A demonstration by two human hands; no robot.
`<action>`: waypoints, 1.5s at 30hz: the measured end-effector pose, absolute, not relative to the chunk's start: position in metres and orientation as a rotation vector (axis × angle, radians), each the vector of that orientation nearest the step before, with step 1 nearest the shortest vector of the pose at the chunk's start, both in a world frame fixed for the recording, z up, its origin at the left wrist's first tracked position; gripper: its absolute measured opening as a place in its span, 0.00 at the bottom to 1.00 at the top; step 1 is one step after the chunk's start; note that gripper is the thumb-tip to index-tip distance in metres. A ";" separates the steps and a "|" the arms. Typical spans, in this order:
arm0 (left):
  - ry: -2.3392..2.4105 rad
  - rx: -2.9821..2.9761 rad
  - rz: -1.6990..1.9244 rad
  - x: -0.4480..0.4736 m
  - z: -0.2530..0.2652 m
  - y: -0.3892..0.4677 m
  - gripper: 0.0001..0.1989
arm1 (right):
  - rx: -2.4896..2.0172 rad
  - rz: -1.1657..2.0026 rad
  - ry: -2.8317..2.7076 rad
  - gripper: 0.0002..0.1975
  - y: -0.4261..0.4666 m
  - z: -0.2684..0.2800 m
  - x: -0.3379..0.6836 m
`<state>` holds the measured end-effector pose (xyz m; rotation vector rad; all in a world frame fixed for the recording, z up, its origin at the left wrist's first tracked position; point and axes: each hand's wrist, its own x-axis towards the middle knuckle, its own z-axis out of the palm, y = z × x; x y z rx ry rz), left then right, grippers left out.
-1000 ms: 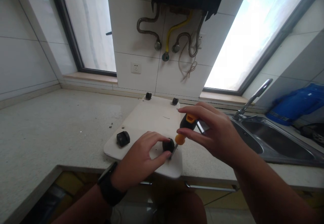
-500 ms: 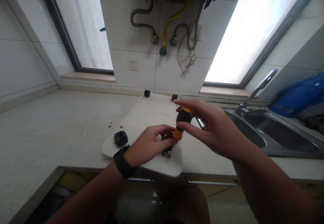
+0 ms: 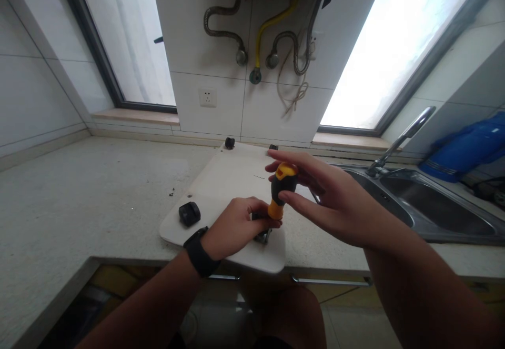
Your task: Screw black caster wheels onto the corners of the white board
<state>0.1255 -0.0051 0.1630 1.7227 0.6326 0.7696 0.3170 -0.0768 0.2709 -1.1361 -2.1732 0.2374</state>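
Observation:
A white board (image 3: 232, 180) lies flat on the speckled countertop (image 3: 79, 191), with small black caster wheels at its corners. My left hand (image 3: 236, 228) pinches the caster at the board's near right corner, mostly hiding it. My right hand (image 3: 327, 201) grips the black and orange handle of a short screwdriver (image 3: 281, 188), held nearly upright with its tip down at that caster's metal plate. Another black caster (image 3: 190, 213) sits at the near left corner. Two more casters (image 3: 229, 142) stand at the far edge.
A steel sink (image 3: 430, 212) with a faucet (image 3: 398, 141) lies to the right, a blue object (image 3: 465, 149) behind it. Hoses and a yellow pipe (image 3: 272, 28) hang from a wall unit above a socket (image 3: 207, 97). Small dark bits (image 3: 172, 193) lie on the counter left of the board.
The screwdriver has tipped from slanted to nearly upright over the near right caster. My left hand has closed in around that caster. The view shifted slightly downward.

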 end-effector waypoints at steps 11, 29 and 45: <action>0.550 1.839 0.776 0.118 0.165 -0.011 0.10 | -1.065 0.172 -2.136 0.24 -0.080 0.263 0.308; 0.869 1.430 0.568 0.054 0.023 -0.069 0.28 | -1.067 0.557 -2.042 0.31 -0.079 0.255 0.323; 0.801 1.513 0.457 0.052 0.031 -0.016 0.31 | -1.062 0.592 -1.990 0.35 -0.080 0.253 0.331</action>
